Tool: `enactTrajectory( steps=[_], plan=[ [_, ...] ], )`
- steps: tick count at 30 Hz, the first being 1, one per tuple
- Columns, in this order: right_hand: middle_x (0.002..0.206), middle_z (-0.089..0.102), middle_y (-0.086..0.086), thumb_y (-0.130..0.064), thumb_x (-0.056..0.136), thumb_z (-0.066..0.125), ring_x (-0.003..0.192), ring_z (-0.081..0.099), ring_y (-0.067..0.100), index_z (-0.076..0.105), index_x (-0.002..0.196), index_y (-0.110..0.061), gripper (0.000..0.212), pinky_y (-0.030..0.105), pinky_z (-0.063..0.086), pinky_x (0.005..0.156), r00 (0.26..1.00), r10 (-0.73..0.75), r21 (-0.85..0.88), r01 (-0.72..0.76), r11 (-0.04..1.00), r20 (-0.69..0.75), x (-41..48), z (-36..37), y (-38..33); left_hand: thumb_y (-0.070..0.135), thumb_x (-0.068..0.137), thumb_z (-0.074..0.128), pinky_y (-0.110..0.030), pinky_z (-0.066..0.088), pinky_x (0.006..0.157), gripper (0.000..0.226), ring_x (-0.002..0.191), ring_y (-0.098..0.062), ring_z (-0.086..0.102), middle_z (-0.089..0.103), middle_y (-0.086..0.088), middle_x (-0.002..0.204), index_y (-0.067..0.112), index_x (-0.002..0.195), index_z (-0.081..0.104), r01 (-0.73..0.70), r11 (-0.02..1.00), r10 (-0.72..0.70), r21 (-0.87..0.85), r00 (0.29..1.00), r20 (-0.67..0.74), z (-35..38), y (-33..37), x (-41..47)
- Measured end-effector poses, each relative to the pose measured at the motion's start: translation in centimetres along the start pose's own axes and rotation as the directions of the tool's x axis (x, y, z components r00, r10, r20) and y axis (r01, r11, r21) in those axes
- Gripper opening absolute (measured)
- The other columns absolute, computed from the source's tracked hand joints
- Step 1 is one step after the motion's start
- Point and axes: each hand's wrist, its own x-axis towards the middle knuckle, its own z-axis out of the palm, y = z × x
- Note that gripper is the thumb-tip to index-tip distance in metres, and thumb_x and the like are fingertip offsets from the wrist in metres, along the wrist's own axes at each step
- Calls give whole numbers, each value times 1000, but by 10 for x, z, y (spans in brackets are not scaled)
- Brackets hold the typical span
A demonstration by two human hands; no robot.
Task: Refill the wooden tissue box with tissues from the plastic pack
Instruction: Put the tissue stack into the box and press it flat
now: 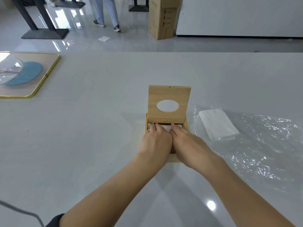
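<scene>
The wooden tissue box (146, 122) sits mid-table with its lid (168, 97) raised upright; the lid has an oval hole. White tissues (166, 127) lie inside the box. My left hand (155, 141) and my right hand (188, 145) rest side by side, palms down, flat on those tissues, fingers reaching the far edge under the lid. The hands hide most of the box. To the right lies the clear plastic pack (262, 145), flattened, with a stack of white tissues (218, 124) on its left part.
A gold-rimmed tray (47, 76) with a blue cap and a clear bowl stands at the far left. A dark cable (21, 212) crosses the near left corner. Beyond the table, a person's legs (106, 13) and a cardboard box (161, 18) stand on the floor.
</scene>
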Motion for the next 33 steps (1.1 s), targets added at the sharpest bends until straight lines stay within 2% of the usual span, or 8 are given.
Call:
enactTrajectory(
  steps=[3,7,9,13,22,28,30,33],
  plan=[
    [129,44,10,-8,90,46,119,43,21,45,121,-3,32,24,26,67,996,16,16,-18,1000,91,6,-7,2,11,97,39,-27,40,83,28,117,-28,47,50,-19,125,0,121,49,-18,995,10,102,997,77,-1,2,10],
    [118,54,7,-4,88,37,113,49,24,47,118,-8,31,29,22,96,995,-32,-98,42,994,95,9,-1,1,12,97,32,-30,39,94,33,122,-26,44,48,-15,131,4,126,46,-45,984,17,172,987,158,0,-1,13],
    [107,61,4,0,85,34,101,57,25,50,111,-8,31,39,15,103,994,-18,-172,37,984,111,12,-3,3,18,98,31,-35,27,107,31,115,-22,49,56,-7,123,8,120,51,-74,976,41,206,986,162,-3,-2,13],
    [99,67,1,3,82,35,89,62,26,49,104,-10,29,45,18,102,986,-5,-213,42,976,167,18,-3,7,22,96,30,-43,-3,117,31,101,-22,59,64,-2,107,9,109,55,-80,973,36,218,979,198,-13,-7,15],
    [115,56,2,-9,84,52,111,50,24,49,111,-14,27,32,30,71,982,-4,33,-2,999,190,24,-3,15,21,93,29,-43,-7,115,33,102,-19,58,56,1,90,12,104,59,-56,995,43,81,987,157,-14,-14,11],
    [116,58,-3,-20,93,49,105,53,24,52,122,-17,29,32,40,80,999,33,217,-26,976,-30,5,-14,29,26,94,39,-35,14,112,26,100,-18,60,66,3,104,17,114,54,-81,996,82,-32,996,19,-13,-25,8],
    [113,62,0,-17,92,52,102,55,25,58,116,-12,26,32,38,81,978,30,215,16,976,-206,-4,-15,35,29,96,41,-29,31,94,29,100,-22,61,66,1,111,18,121,51,-43,993,34,-112,997,-74,-18,-24,7],
    [114,67,8,-24,85,55,106,51,19,63,113,-7,34,29,34,88,914,67,210,20,977,-399,-20,-14,49,35,96,43,-24,32,83,33,109,-21,56,60,2,122,19,124,50,-41,976,-8,-212,974,-225,-26,-15,1]
  ],
)
